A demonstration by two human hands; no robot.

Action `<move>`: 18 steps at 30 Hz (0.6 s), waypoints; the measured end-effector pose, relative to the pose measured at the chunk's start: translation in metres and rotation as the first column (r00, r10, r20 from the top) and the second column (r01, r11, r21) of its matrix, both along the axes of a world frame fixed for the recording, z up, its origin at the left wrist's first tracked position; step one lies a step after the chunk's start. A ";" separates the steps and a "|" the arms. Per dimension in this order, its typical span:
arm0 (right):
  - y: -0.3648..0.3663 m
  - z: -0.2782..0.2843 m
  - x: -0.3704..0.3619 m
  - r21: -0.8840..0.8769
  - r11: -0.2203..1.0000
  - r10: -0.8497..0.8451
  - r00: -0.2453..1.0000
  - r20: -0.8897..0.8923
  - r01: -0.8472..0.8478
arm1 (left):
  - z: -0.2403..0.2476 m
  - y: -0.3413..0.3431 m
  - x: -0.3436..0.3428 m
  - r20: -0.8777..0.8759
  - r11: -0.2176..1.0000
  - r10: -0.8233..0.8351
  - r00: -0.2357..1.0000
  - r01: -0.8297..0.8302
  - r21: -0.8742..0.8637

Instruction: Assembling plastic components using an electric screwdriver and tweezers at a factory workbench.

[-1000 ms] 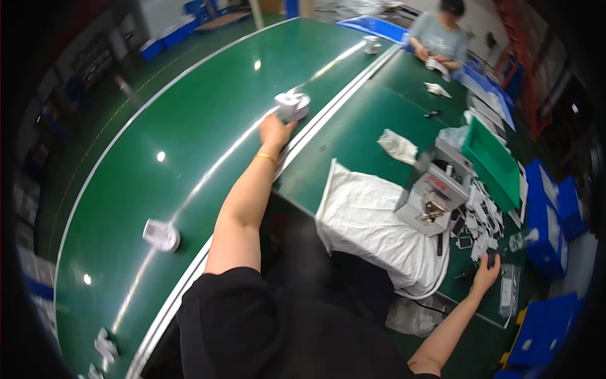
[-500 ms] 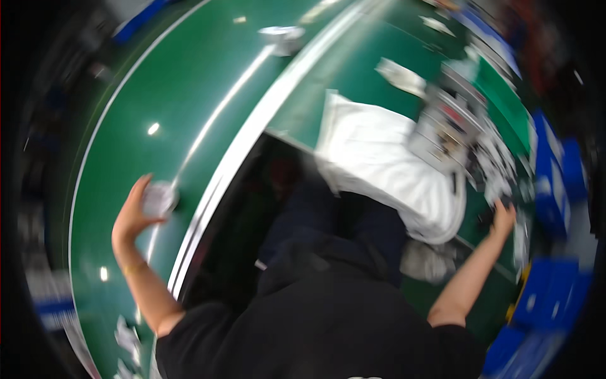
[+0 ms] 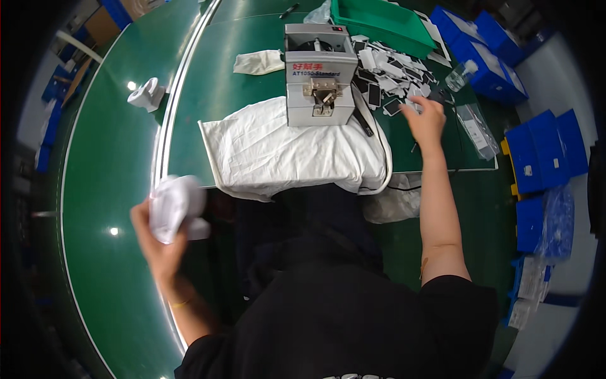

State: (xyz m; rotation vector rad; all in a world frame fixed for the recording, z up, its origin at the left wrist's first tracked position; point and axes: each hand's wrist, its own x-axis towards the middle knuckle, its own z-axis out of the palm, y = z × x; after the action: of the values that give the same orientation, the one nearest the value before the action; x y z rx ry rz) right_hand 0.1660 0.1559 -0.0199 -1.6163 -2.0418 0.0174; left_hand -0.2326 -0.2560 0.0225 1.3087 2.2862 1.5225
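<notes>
My left hand [image 3: 163, 243] grips a white rounded plastic part [image 3: 170, 211], blurred by motion, over the near edge of the green belt. A similar white plastic part [image 3: 148, 96] stands farther along that belt. On the right, my right hand [image 3: 427, 121] reaches to the edge of a pile of small white and black rectangular pieces [image 3: 394, 69]. Its thumb and forefinger are apart, with no held piece visible; the other fingers are partly hidden. A black object [image 3: 440, 96] lies just beyond its fingers. A grey benchtop machine [image 3: 320, 95] stands left of the pile.
White cloth [image 3: 297, 148] covers the table front before the machine. A white glove-like cloth [image 3: 259, 62] lies to its left. Behind the pile sits a green tray [image 3: 385, 25]. A clear bottle [image 3: 461, 74], a plastic bag [image 3: 478, 132] and blue bins [image 3: 535, 151] are at right.
My view has turned toward the table. My left hand has lifted the white part from the belt and brought it nearer the table. My right hand now shows beside the pile.
</notes>
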 end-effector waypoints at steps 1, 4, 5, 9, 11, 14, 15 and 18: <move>-0.014 0.011 -0.019 -0.045 0.999 0.023 0.991 0.131 -0.018 | -0.011 0.030 0.022 0.134 0.983 -0.156 0.979 0.140 0.118; -0.011 -0.009 -0.032 -0.103 0.991 0.108 0.977 0.182 -0.090 | -0.042 0.100 0.078 0.166 0.901 -0.404 0.900 0.359 0.245; -0.009 -0.009 -0.032 -0.070 0.989 0.139 0.971 0.196 -0.128 | -0.045 0.117 0.099 0.153 0.886 -0.428 0.891 0.380 0.266; -0.001 -0.012 -0.035 0.080 0.965 0.205 0.906 0.370 -0.250 | -0.067 0.146 0.145 0.080 0.881 -0.407 0.910 0.368 0.299; 0.003 -0.010 -0.037 0.125 0.961 0.175 0.890 0.421 -0.248 | -0.072 0.149 0.150 -0.036 0.914 -0.342 0.939 0.341 0.221; 0.021 -0.016 -0.028 0.250 0.952 0.078 0.929 0.362 -0.177 | -0.086 0.153 0.148 -0.238 0.946 -0.264 0.935 0.299 0.123; 0.023 -0.016 -0.026 0.249 0.966 -0.017 0.949 0.316 -0.065 | -0.088 0.155 0.148 -0.233 0.946 -0.273 0.934 0.304 0.110; -0.006 0.004 -0.038 0.320 0.947 -0.048 0.992 0.113 0.009 | -0.086 0.153 0.152 -0.250 0.968 -0.238 0.939 0.249 0.013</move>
State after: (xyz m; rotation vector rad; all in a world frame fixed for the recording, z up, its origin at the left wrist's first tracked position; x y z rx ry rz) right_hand 0.1276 0.1496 -0.0162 -1.4713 -1.9857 -0.4097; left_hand -0.0810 -0.1030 -0.0631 1.8092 2.1274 1.4042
